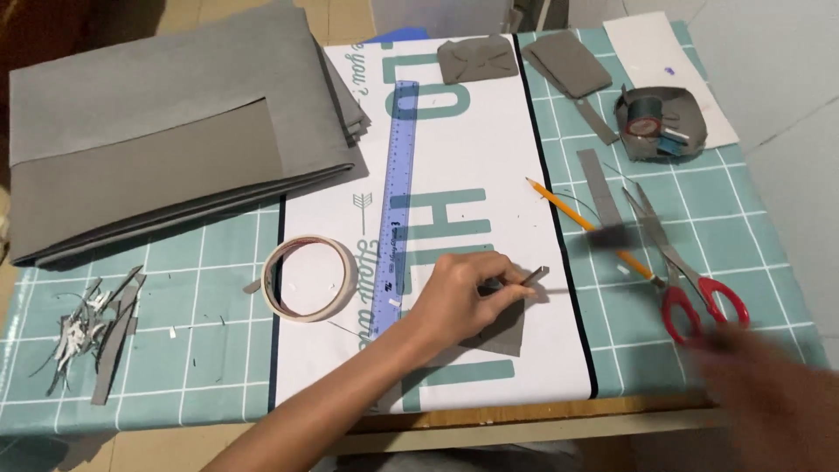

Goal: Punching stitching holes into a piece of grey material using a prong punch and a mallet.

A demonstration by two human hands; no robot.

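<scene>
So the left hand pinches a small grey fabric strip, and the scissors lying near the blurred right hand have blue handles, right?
Not quite: the head view shows the scissors have red handles, not blue. The rest holds: the left hand pinches a small grey fabric strip, and the scissors lie near the blurred right hand.

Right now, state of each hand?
Left hand: closed, pinching a small grey strip.
Right hand: blurred near the scissors; cannot tell.

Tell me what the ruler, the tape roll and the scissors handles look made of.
Ruler: translucent blue-violet plastic, seemingly; the print beneath shows through.
Tape roll: cream paper-like tape, matte, probably masking tape.
Scissors handles: glossy red plastic, apparently; the blades look like bare grey metal.
</scene>
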